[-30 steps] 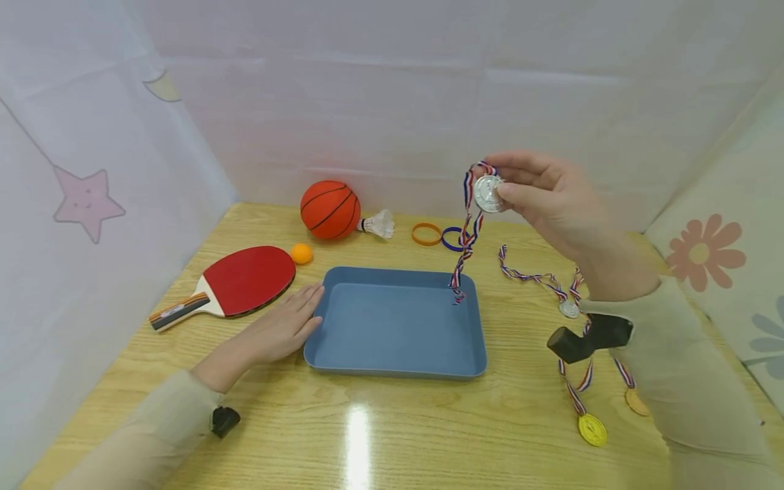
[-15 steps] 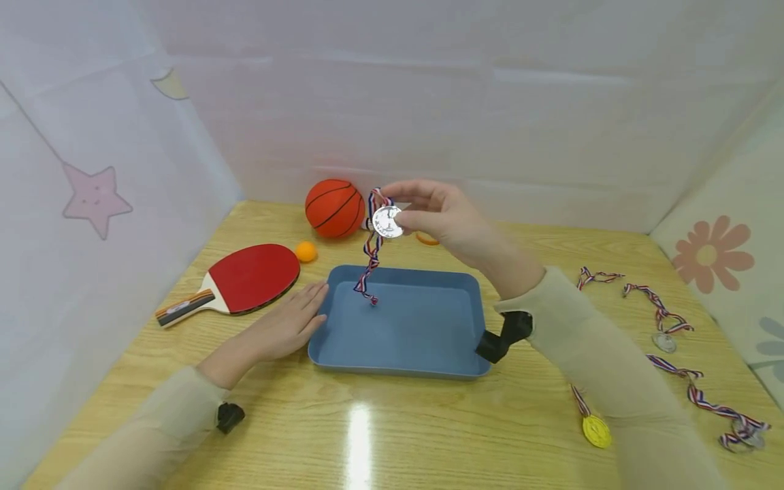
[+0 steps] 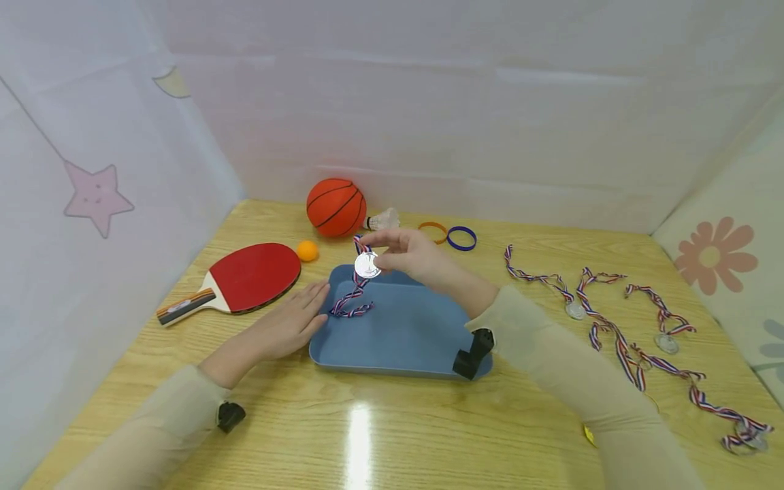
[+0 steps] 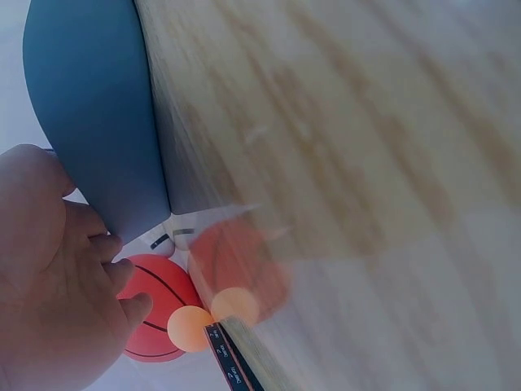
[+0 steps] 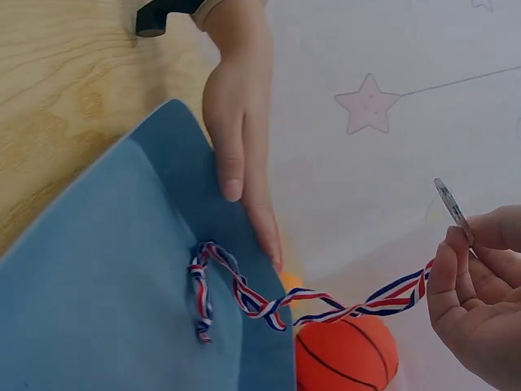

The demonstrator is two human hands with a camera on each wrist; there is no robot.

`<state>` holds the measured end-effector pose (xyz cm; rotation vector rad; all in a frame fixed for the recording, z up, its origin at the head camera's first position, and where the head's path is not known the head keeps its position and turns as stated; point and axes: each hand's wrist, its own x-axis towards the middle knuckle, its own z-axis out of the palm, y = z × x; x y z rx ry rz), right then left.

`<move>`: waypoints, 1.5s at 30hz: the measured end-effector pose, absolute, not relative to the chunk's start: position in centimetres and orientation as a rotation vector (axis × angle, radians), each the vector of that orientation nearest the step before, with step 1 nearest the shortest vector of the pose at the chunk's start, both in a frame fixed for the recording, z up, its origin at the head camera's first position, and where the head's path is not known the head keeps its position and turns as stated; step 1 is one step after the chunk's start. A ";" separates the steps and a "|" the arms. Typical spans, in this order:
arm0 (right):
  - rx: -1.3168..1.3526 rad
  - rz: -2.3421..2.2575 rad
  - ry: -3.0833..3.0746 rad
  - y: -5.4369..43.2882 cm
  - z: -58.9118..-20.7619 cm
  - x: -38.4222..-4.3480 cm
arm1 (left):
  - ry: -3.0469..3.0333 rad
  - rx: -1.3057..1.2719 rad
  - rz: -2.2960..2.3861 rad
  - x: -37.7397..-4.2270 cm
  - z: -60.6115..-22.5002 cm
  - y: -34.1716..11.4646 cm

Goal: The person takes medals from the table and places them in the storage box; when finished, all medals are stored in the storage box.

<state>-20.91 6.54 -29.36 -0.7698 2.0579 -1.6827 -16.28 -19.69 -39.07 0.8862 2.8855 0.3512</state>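
My right hand (image 3: 413, 258) pinches a silver medal (image 3: 367, 265) between thumb and fingers, above the back left part of a blue tray (image 3: 404, 333). The medal's red, white and blue ribbon (image 3: 352, 307) hangs down, its lower end lying on the tray floor. In the right wrist view the medal (image 5: 453, 209) appears edge-on in the fingertips. My left hand (image 3: 290, 323) lies with straight fingers along the tray's left rim. Seen from the left wrist, those fingers (image 4: 102, 244) touch the outside of the tray wall (image 4: 98, 106).
Left of the tray lie a red table tennis bat (image 3: 254, 278) and an orange ball (image 3: 307, 250). Behind stand a small basketball (image 3: 336, 208), a shuttlecock (image 3: 384, 219), an orange wristband (image 3: 433, 232) and a blue wristband (image 3: 461, 238). Several ribboned medals (image 3: 575, 310) spread across the right side.
My right hand has carried the silver medal leftward from the right and then lowered it, so the ribbon's end now lies in the tray. The left hand stays at the rim.
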 end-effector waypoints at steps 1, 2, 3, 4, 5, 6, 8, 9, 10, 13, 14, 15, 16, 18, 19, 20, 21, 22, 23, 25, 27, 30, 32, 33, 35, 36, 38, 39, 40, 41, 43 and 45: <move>-0.772 -1.669 2.058 6.4 -29.8 -21.0 | 2.887 0.890 0.355 -16.3 -39.0 -19.7; -0.772 -1.654 2.060 6.3 -30.3 -21.1 | 2.889 0.893 0.358 -16.3 -39.1 -19.7; -0.767 -1.640 2.064 6.1 -30.7 -21.0 | 2.890 0.895 0.361 -16.2 -39.1 -19.7; -0.761 -1.623 2.064 5.9 -31.1 -21.0 | 2.892 0.898 0.364 -16.2 -39.1 -19.7; -0.756 -1.602 2.073 5.7 -31.5 -21.0 | 2.893 0.902 0.367 -16.2 -39.1 -19.7; -0.746 -1.584 2.080 5.6 -31.9 -20.8 | 2.891 0.896 0.367 -16.2 -39.0 -19.7; -0.725 -1.544 2.086 5.2 -32.8 -20.5 | 2.889 0.892 0.367 -16.2 -39.1 -19.7; -0.715 -1.525 2.084 5.0 -33.4 -20.4 | 2.887 0.889 0.364 -16.2 -39.0 -19.7; -0.702 -1.504 2.083 4.8 -33.9 -20.2 | 2.887 0.888 0.362 -16.1 -39.0 -19.7; -0.667 -1.447 2.076 4.1 -35.7 -19.5 | 2.889 0.896 0.365 -16.1 -39.0 -19.7; -0.655 -1.429 2.077 3.9 -36.2 -19.2 | 2.888 0.897 0.367 -16.1 -39.0 -19.6; -0.643 -1.420 2.070 3.7 -36.8 -19.0 | 2.889 0.899 0.369 -16.1 -39.0 -19.6; -0.629 -1.410 2.069 3.5 -37.3 -18.7 | 2.889 0.902 0.372 -16.1 -39.0 -19.6; -0.604 -1.402 2.053 3.1 -38.3 -18.3 | 2.889 0.904 0.379 -16.1 -39.0 -19.6; -0.593 -1.402 2.046 2.9 -38.7 -18.1 | 2.887 0.904 0.383 -16.1 -39.0 -19.6; -0.589 -1.402 2.039 2.8 -39.1 -17.9 | 2.885 0.902 0.387 -16.1 -38.9 -19.6; -0.589 -1.400 2.033 2.6 -39.4 -17.7 | 2.884 0.900 0.389 -16.1 -38.9 -19.6; -0.591 -1.400 2.031 2.4 -39.7 -17.6 | 2.884 0.904 0.394 -16.1 -38.9 -19.6; -0.598 -1.396 2.029 2.2 -39.9 -17.4 | 2.884 0.906 0.395 -16.1 -38.9 -19.6; -0.609 -1.390 2.035 1.9 -40.2 -17.2 | 2.880 0.909 0.398 -16.2 -38.9 -19.6; -0.607 -1.386 2.042 1.5 -40.3 -17.0 | 2.879 0.912 0.393 -16.2 -38.9 -19.6; -0.591 -1.378 2.062 1.0 -40.2 -16.8 | 2.875 0.920 0.386 -16.2 -38.9 -19.6; -0.592 -1.366 2.084 0.8 -40.2 -16.7 | 2.874 0.923 0.381 -16.2 -38.9 -19.7; -0.591 -1.360 2.096 0.7 -40.1 -16.7 | 2.874 0.923 0.380 -16.2 -39.0 -19.7; -0.594 -1.347 2.123 0.4 -40.0 -16.7 | 2.874 0.921 0.376 -16.3 -39.0 -19.7; -0.593 -1.343 2.135 0.3 -40.0 -16.7 | 2.874 0.918 0.376 -16.3 -39.0 -19.7; -0.579 -1.350 2.141 0.2 -40.1 -16.8 | 2.875 0.918 0.373 -16.3 -39.0 -19.7; -0.569 -1.355 2.139 0.1 -40.2 -16.8 | 2.875 0.916 0.374 -16.2 -39.0 -19.7; -0.562 -1.362 2.136 0.1 -40.3 -16.9 | 2.875 0.917 0.374 -16.2 -39.0 -19.7; -0.551 -1.368 2.130 0.0 -40.4 -16.9 | 2.874 0.917 0.375 -16.2 -39.0 -19.7; -0.531 -1.384 2.112 0.0 -40.5 -17.0 | 2.873 0.921 0.375 -16.2 -39.0 -19.7; -0.523 -1.386 2.106 0.0 -40.6 -17.0 | 2.874 0.919 0.377 -16.3 -39.0 -19.7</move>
